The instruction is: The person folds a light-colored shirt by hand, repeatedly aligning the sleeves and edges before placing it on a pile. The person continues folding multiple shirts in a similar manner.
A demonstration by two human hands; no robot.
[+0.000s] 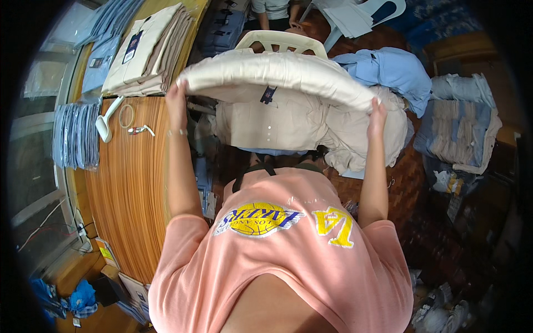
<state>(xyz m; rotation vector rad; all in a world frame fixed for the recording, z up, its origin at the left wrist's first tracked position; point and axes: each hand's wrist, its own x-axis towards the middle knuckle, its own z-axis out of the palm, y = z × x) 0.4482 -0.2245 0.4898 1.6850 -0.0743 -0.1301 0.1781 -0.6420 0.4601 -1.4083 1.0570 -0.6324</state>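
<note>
A cream shirt (pixel 266 67) is stretched in a wide arc between my two hands, its upper edge bowed away from me. My left hand (pixel 176 100) grips one end by the wooden table's edge. At the other end, my right hand (pixel 378 113) has its fingers closed on the cloth. Below the raised part lies more cream cloth (pixel 277 125), with a dark tag (pixel 268 95) near its top. I cannot tell whether this is the same shirt. Another crumpled cream garment (pixel 363 133) spreads to the right.
A wooden table (pixel 130 194) on the left bears a stack of cream shirts (pixel 147 55), a white handheld tool (pixel 106 122) and a tape ring (pixel 127 115). A plastic chair (pixel 283 40) and a seated person (pixel 272 14) are beyond. Blue garments (pixel 388 75) and bundled clothes (pixel 458 130) sit right.
</note>
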